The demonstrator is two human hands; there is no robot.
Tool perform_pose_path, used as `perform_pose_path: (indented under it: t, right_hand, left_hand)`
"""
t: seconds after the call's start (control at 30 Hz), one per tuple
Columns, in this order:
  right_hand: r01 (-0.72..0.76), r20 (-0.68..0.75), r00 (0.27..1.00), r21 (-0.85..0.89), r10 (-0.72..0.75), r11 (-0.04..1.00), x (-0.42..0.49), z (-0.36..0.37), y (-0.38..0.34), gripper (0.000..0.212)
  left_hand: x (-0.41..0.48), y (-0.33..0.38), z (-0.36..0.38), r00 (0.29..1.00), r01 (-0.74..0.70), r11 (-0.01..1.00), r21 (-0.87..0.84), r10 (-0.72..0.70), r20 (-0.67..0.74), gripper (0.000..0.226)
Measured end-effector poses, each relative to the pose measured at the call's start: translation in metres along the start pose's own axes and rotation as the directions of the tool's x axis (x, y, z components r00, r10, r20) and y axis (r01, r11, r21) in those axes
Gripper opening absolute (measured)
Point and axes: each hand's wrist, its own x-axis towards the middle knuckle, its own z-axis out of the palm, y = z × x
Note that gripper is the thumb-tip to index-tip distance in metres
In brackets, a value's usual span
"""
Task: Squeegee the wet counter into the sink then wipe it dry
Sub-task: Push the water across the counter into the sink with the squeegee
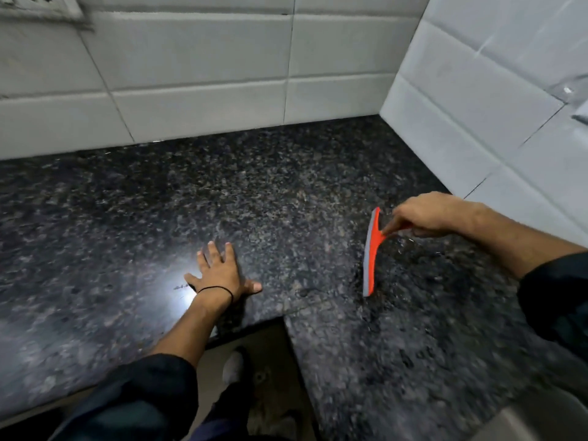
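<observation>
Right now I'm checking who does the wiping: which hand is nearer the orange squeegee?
Right. The right hand holds the orange squeegee by its handle; the left hand lies flat on the counter, well left of it.

1 head-worn view looks steeply down and forward, close over the tabletop's point(286, 192) inner corner.

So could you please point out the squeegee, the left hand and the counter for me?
squeegee point(370, 259): head view, on its grey blade.
left hand point(219, 270): head view, back of the hand.
counter point(254, 186): head view, bare granite.
</observation>
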Motion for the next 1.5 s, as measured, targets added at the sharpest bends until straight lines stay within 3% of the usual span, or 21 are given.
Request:
perform_pose_path:
  t: [0.1,0.23,0.33,0.4,0.47,0.53,0.6,0.87,1.03,1.27,1.37,1.43,1.5]
  right_hand:
    - [-0.028,-0.1,0.994,0.203,0.049,0.979,0.019,-0.016,-0.001,0.061]
    - [0.066,-0.268,0.962,0.391,0.045,0.918,0.071,-0.062,-0.038,0.061]
    - [0.156,-0.333,0.943,0.449,0.003,0.88,0.126,-0.098,-0.083,0.059]
    - [0.175,-0.349,0.937,0.465,-0.002,0.868,0.164,-0.122,-0.111,0.062]
    - [0.182,-0.369,0.93,0.447,-0.005,0.876,0.194,-0.146,-0.137,0.061]
    - [0.196,-0.396,0.918,0.419,-0.016,0.887,0.223,-0.171,-0.161,0.057]
    - [0.214,-0.414,0.91,0.392,-0.036,0.895,0.249,-0.194,-0.182,0.056]
    - [0.22,-0.426,0.897,0.195,-0.119,0.956,0.293,-0.242,-0.22,0.042]
    - [0.182,-0.337,0.931,0.096,-0.14,0.979,0.252,-0.219,-0.177,0.033]
    - [-0.006,-0.108,0.994,0.04,0.01,0.999,0.143,-0.116,-0.065,0.034]
    - [-0.128,-0.009,0.992,0.094,0.13,0.987,0.083,-0.068,-0.031,0.035]
    - [-0.215,0.048,0.977,0.193,0.21,0.957,0.017,-0.017,-0.005,0.043]
    - [-0.199,0.024,0.98,0.219,0.198,0.955,0.008,-0.005,-0.013,0.055]
  left_hand:
    - [0.005,0.001,-0.004,0.999,0.003,1.0,-0.001,-0.003,0.034,0.125]
    - [0.008,-0.006,-0.005,1.0,-0.022,1.0,0.018,0.022,0.008,0.122]
    - [0.013,-0.023,-0.02,0.979,-0.032,0.997,-0.064,0.018,-0.202,0.077]
    - [0.02,-0.038,-0.032,0.93,-0.002,0.998,-0.065,-0.022,-0.368,0.063]
    - [0.03,-0.055,-0.038,0.909,0.04,0.999,0.027,-0.025,-0.416,0.081]
    - [0.043,-0.07,-0.043,0.948,0.1,0.994,0.034,-0.085,-0.308,0.109]
    - [0.053,-0.079,-0.045,0.975,0.13,0.991,-0.035,-0.134,-0.178,0.123]
    - [0.068,-0.087,-0.043,0.982,0.135,0.984,-0.117,-0.148,-0.116,0.13]
    - [0.062,-0.085,-0.045,0.984,0.127,0.986,-0.107,-0.139,-0.112,0.131]
    - [0.066,-0.067,-0.066,0.989,0.132,0.983,-0.129,-0.14,-0.056,0.116]
    - [0.067,-0.022,-0.058,0.995,-0.035,0.997,-0.067,0.028,-0.098,0.112]
    - [0.06,0.052,-0.029,0.965,-0.261,0.965,-0.004,0.261,-0.015,0.108]
    - [0.058,0.07,-0.022,0.946,-0.322,0.947,-0.016,0.323,0.036,0.105]
